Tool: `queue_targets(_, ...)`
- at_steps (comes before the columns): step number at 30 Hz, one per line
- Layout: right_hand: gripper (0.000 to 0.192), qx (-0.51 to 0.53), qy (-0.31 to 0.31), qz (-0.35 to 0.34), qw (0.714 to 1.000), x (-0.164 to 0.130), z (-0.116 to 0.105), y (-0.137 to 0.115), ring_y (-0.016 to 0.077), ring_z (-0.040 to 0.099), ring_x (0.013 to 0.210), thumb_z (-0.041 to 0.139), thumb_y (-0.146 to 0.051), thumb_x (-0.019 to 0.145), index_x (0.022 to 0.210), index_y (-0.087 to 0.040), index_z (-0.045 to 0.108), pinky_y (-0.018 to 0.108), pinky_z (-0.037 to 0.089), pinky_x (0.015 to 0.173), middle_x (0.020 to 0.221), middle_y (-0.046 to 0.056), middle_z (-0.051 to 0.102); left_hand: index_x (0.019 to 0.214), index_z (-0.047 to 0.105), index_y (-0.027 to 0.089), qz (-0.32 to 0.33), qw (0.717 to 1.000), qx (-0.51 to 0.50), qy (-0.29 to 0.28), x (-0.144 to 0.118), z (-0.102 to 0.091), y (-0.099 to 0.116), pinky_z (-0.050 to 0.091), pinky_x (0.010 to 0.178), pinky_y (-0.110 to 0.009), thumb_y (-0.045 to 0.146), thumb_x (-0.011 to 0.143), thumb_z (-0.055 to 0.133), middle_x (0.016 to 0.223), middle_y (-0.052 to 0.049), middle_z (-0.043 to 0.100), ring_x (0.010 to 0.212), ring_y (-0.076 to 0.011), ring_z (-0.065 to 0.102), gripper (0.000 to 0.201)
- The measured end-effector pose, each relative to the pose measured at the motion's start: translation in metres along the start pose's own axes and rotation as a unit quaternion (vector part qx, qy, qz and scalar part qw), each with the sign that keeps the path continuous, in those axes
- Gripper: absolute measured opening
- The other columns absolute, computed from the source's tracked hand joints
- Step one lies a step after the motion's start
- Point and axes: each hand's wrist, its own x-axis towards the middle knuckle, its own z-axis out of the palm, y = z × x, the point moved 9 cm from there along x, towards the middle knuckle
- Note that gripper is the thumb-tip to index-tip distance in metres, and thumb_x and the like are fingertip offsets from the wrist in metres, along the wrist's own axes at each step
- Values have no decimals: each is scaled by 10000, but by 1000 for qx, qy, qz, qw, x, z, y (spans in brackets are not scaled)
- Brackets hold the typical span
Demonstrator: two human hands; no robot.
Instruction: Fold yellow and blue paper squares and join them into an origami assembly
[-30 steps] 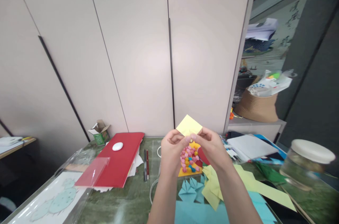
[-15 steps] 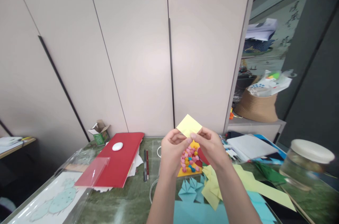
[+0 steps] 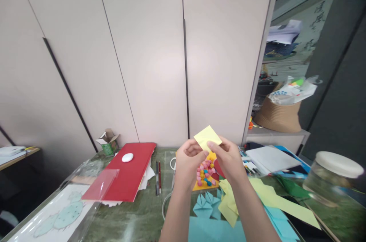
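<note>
Left hand [image 3: 187,165]: I see fingers pinched on the small folded yellow paper square [image 3: 207,137].
Right hand [image 3: 227,160]: thumb and fingers pinching that paper's other edge.

You hold a small, pale yellow folded square of paper [image 3: 207,137] above the table, tilted like a diamond with one corner pointing up. Its lower edge sits pinched between your left hand [image 3: 188,162] and right hand [image 3: 227,158].
</note>
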Motion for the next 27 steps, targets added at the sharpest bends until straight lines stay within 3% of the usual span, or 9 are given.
queue_targets(3, 151, -8, -31, 6, 999, 1, 3, -3, 167, 569, 701, 654, -302, 709, 777, -167, 652, 275, 424, 685, 742, 32, 660, 851, 638, 131, 14, 1000, -10, 14, 0, -4, 4, 460, 712, -238, 112, 628, 688, 767, -49, 677, 728, -136, 617, 229)
queue_targets(7, 157, -46, -15, -13, 999, 1, -1, -7, 140, 522, 641, 644, -309, 711, 660, -167, 601, 244, 392, 617, 646, -4, 592, 851, 637, 130, 16, 1000, -11, 14, 0, -4, 7, 461, 729, -256, 139, 629, 692, 810, -71, 693, 762, -159, 629, 229)
queue_targets(14, 213, -155, 25, -55, 986, -4, 1, -19, 114, 440, 588, 585, -286, 760, 600, -176, 498, 224, 352, 568, 576, -36, 483, 855, 637, 127, 22, 999, -12, 32, -1, -7, 8, 459, 738, -255, 127, 627, 689, 826, -75, 693, 771, -156, 629, 234)
queue_targets(21, 149, -127, -40, -30, 991, -3, 9, -17, 145, 500, 674, 586, -291, 760, 683, -164, 573, 245, 389, 636, 672, 1, 573, 858, 633, 131, 29, 999, -19, 31, 0, -9, 9, 456, 758, -256, 117, 649, 672, 821, -69, 689, 785, -153, 626, 214)
queue_targets(27, 199, -152, -6, -45, 987, -3, 3, -20, 120, 439, 602, 598, -281, 746, 602, -166, 521, 229, 352, 577, 594, -27, 491, 877, 626, 124, 30, 999, -24, 24, 0, -7, 7, 455, 749, -254, 99, 662, 656, 834, -75, 684, 791, -159, 628, 219)
